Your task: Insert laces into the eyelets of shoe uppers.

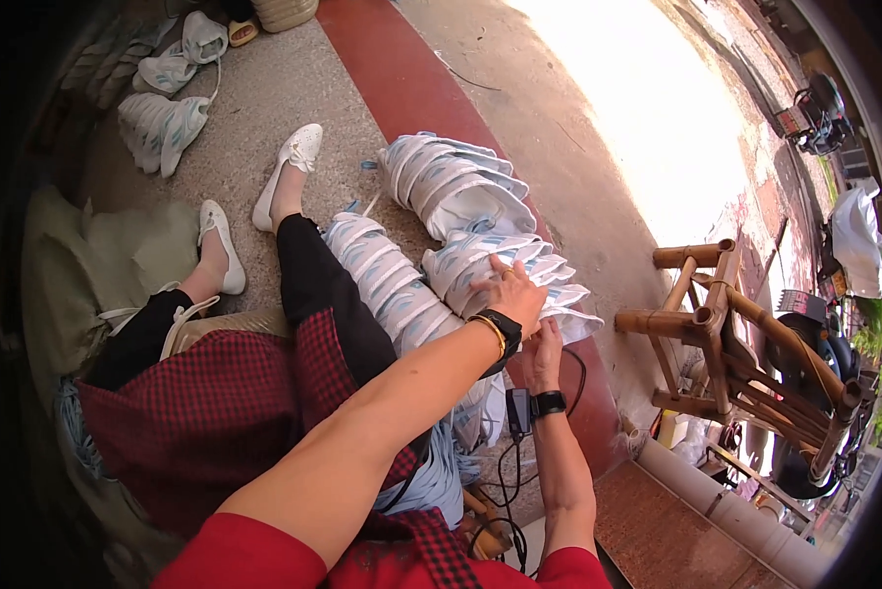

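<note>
My left hand (514,296) rests across a stack of white, blue-trimmed shoe uppers (451,275), its fingers apart on top. Against the near right end of that stack, my right hand (543,355) grips the edge from below, its fingers partly hidden. The uppers sit nested one inside another. Just beyond lies a second stack of shoe uppers (416,177), and a third stack of shoe uppers (372,265) runs close along its left side. Blue cord shows between the stacks. Both my wrists carry black bands, and the left also has a gold bracelet.
A person in black trousers (313,260) and a checked apron sits at the left. More bundled uppers (161,128) lie at the far left. A bamboo chair (716,314) stands right. Light-blue cords (431,481) and a black cable (507,471) hang near my arms.
</note>
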A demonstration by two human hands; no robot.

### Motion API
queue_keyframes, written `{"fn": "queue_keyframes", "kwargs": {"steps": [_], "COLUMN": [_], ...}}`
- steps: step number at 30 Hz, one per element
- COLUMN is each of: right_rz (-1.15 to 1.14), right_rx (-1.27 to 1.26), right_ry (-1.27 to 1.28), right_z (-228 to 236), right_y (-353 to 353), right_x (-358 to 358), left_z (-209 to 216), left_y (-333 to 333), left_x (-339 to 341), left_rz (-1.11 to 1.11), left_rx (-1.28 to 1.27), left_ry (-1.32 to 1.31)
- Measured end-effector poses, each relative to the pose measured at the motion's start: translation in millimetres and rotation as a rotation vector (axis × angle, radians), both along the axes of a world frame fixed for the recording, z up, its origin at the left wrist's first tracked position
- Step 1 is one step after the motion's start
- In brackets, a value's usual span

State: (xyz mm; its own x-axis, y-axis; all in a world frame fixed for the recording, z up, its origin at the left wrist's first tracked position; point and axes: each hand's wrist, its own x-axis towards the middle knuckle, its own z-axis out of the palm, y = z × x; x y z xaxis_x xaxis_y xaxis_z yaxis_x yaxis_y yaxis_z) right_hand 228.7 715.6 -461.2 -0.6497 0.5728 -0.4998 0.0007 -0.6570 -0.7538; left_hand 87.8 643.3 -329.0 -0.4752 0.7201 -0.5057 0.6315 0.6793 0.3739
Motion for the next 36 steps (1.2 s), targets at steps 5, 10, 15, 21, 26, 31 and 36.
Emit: {"fn": "queue_keyframes", "kwargs": {"steps": [5,10,15,21,26,31,36], "right_rz": [-0.419,-0.209,0.139,0.458,0.471,0.296,0.325], "right_rx": [-0.277,-0.164,0.044,0.516,0.503,0.359,0.315], "right_ry": [0.156,0.030,-0.242,-0.503,-0.442,-0.357,-0.367], "right_z": [18,28,67,65,70,72,63], "right_y": [33,22,-33,-32,-28,-38,-35], "right_x": [30,57,11,-39,-45,-32,-35], "left_z": [-11,-16,-16,-10,-12,-1,-22], "left_y": [-3,-8,-32,-62,-69,-61,-67], "left_x": [2,-3,-57,-145,-130,-133,-174], "left_rz": [0.032,0.042,0.263,0.175,0.076,0.029,0.011], "left_rx": [0.004,0.006,0.484,0.069,-0.068,-0.079,0.457], "left_ry": [0.043,0.033,-0.172,-0.148,-0.309,-0.408,-0.187]}}
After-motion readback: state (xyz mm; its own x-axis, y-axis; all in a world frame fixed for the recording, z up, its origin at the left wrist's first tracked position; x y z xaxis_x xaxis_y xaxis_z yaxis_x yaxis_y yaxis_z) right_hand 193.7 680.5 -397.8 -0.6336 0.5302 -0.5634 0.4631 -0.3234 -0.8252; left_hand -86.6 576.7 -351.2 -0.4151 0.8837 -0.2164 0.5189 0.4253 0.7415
